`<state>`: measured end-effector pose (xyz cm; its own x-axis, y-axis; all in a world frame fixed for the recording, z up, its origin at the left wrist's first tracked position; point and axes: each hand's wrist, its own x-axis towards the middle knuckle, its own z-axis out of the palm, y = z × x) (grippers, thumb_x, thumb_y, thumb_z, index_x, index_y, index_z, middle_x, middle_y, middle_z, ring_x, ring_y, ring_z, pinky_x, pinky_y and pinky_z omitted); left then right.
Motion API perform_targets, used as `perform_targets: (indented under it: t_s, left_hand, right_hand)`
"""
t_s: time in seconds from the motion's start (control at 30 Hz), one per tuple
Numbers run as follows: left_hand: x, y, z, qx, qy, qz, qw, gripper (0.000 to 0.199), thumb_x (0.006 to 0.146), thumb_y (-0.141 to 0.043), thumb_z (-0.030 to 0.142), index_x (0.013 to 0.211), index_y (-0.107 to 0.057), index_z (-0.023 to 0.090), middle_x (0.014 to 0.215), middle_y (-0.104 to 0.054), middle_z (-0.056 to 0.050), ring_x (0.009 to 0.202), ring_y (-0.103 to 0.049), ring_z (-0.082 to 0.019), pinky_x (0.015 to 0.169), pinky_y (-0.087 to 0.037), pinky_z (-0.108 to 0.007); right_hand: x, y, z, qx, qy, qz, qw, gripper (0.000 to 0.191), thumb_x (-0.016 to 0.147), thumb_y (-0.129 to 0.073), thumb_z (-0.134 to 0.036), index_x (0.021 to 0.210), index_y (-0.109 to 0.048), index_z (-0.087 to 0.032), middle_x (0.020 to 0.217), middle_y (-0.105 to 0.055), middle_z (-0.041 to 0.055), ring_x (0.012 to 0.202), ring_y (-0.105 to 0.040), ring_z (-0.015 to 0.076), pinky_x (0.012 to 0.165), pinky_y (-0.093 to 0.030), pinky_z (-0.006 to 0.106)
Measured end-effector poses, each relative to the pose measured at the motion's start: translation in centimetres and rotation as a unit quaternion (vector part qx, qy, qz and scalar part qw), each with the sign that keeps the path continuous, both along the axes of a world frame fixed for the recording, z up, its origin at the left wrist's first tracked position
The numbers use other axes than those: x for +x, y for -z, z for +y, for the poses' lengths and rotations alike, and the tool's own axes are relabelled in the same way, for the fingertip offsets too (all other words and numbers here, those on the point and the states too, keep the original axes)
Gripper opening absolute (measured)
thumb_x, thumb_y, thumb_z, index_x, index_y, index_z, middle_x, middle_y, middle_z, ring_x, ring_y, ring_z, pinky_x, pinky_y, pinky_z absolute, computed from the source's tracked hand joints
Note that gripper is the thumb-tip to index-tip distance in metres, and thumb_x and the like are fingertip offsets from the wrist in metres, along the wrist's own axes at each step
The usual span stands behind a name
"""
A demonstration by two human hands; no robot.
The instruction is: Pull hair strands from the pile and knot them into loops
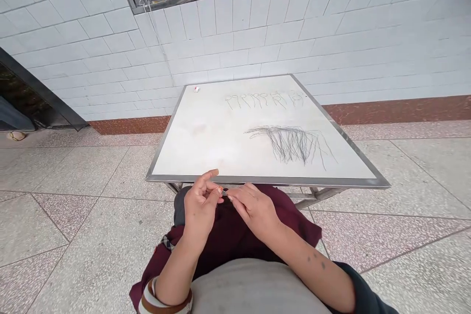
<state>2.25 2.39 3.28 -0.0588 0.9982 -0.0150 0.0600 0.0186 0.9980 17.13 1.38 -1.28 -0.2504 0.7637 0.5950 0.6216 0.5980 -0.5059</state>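
Observation:
My left hand [200, 203] is above my lap at the near edge of the white table [206, 132], thumb and fingertips pinched together on a small thin item [224, 193] too small to name. Opposite it, my right hand [255, 208] has its fingers closed at the other end of that item. On the right part of the tabletop lies a spread of dark thin strands [294, 143]. Behind them is a row of separate curled strands [263, 100]. A small white and red object [196, 89] sits near the far left corner.
Maroon cloth [235, 240] covers my lap under my hands. The table's metal rim [272, 180] runs just beyond my fingers. Past the table stands a white tiled wall [250, 39] with a barred window. A shoe [16, 135] shows at the far left.

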Motion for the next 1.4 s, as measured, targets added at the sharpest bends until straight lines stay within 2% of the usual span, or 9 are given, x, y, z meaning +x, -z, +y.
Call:
perform_targets:
  t_s: [0.33, 0.53, 0.77, 0.87, 0.97, 1.03, 1.13, 1.3, 1.4]
  left_hand:
    - [-1.1, -0.7, 0.1, 0.04, -0.038, 0.035, 0.998, 0.038, 0.077, -0.064, 0.025, 0.114, -0.064, 0.021, 0.071, -0.058, 0.003, 0.065, -0.055, -0.011, 0.063, -0.054, -0.023]
    - [-2.2, -1.2, 0.6, 0.05, -0.092, 0.05, 0.993, 0.041, 0.075, -0.065, 0.025, 0.115, -0.063, 0.018, 0.072, -0.059, 0.002, 0.066, -0.056, -0.012, 0.062, -0.053, -0.023]
    - [-4.5, -1.9, 3.1, 0.065, -0.138, 0.088, 0.984, 0.042, 0.076, -0.063, 0.028, 0.117, -0.063, 0.017, 0.073, -0.058, 0.001, 0.065, -0.056, -0.012, 0.067, -0.054, -0.026]
    - [-5.1, -1.9, 4.9, 0.051, -0.094, 0.11, 0.988, 0.05, 0.074, -0.064, 0.027, 0.123, -0.059, 0.017, 0.071, -0.058, 0.002, 0.062, -0.055, -0.012, 0.065, -0.053, -0.027]
    - [-4.3, -1.1, 6.5, 0.038, -0.019, 0.157, 0.987, 0.052, 0.075, -0.061, 0.026, 0.126, -0.057, 0.022, 0.071, -0.06, 0.003, 0.064, -0.057, -0.013, 0.066, -0.053, -0.028]
    - [-3.3, -0.3, 7.3, 0.033, 0.026, 0.176, 0.983, 0.051, 0.076, -0.06, 0.026, 0.126, -0.056, 0.025, 0.071, -0.061, 0.003, 0.064, -0.058, -0.013, 0.066, -0.053, -0.028]
    - [-1.9, 1.1, 8.6, 0.026, 0.08, 0.182, 0.98, 0.05, 0.075, -0.059, 0.026, 0.125, -0.056, 0.024, 0.071, -0.062, 0.003, 0.063, -0.058, -0.014, 0.062, -0.054, -0.027]
    - [0.0, 2.8, 11.4, 0.051, 0.133, 0.205, 0.968, 0.051, 0.076, -0.058, 0.027, 0.126, -0.055, 0.02, 0.071, -0.064, 0.002, 0.063, -0.06, -0.015, 0.057, -0.052, -0.027]
    - [0.4, 2.8, 13.5, 0.082, 0.128, 0.229, 0.961, 0.052, 0.077, -0.06, 0.031, 0.128, -0.055, 0.024, 0.082, -0.068, 0.0, 0.073, -0.063, -0.016, 0.068, -0.052, -0.029]
  right_hand:
    - [0.6, 0.7, -0.3, -0.037, 0.0, 0.026, 0.999, 0.024, 0.098, -0.04, -0.019, 0.095, -0.064, -0.02, 0.082, -0.068, 0.0039, 0.075, -0.058, 0.0178, 0.069, -0.048, 0.031]
    - [1.5, 0.9, -0.6, -0.062, 0.008, 0.016, 0.998, 0.023, 0.098, -0.041, -0.02, 0.093, -0.063, -0.021, 0.081, -0.067, 0.0038, 0.075, -0.058, 0.0184, 0.068, -0.048, 0.031]
    - [3.9, 3.4, 0.7, -0.093, 0.058, 0.008, 0.994, 0.021, 0.096, -0.042, -0.021, 0.093, -0.063, -0.022, 0.089, -0.068, 0.0045, 0.081, -0.062, 0.0212, 0.071, -0.052, 0.035]
    - [4.0, 3.3, 1.6, -0.099, 0.085, 0.034, 0.991, 0.02, 0.096, -0.045, -0.024, 0.096, -0.065, -0.022, 0.091, -0.07, 0.0049, 0.086, -0.063, 0.0221, 0.076, -0.053, 0.037]
    - [2.9, 2.3, 2.4, -0.128, 0.063, 0.074, 0.987, 0.018, 0.093, -0.054, -0.028, 0.105, -0.066, -0.023, 0.097, -0.071, 0.0045, 0.089, -0.065, 0.0206, 0.079, -0.053, 0.033]
    - [2.0, 1.9, 3.0, -0.145, 0.045, 0.083, 0.985, 0.016, 0.09, -0.059, -0.028, 0.104, -0.066, -0.022, 0.095, -0.072, 0.0035, 0.085, -0.066, 0.0193, 0.076, -0.053, 0.031]
    - [1.2, 2.0, 3.8, -0.157, 0.029, 0.09, 0.983, 0.012, 0.09, -0.056, -0.02, 0.094, -0.068, -0.023, 0.089, -0.073, 0.001, 0.08, -0.067, 0.0169, 0.074, -0.051, 0.028]
    - [1.8, 3.2, 5.0, -0.173, 0.056, 0.1, 0.978, 0.012, 0.088, -0.056, -0.019, 0.09, -0.067, -0.023, 0.084, -0.071, 0.0001, 0.074, -0.064, 0.0156, 0.069, -0.048, 0.026]
    - [3.5, 3.6, 6.7, -0.21, 0.1, 0.129, 0.964, 0.012, 0.086, -0.055, -0.023, 0.084, -0.067, -0.023, 0.08, -0.069, -0.0001, 0.074, -0.063, 0.0155, 0.07, -0.047, 0.027]
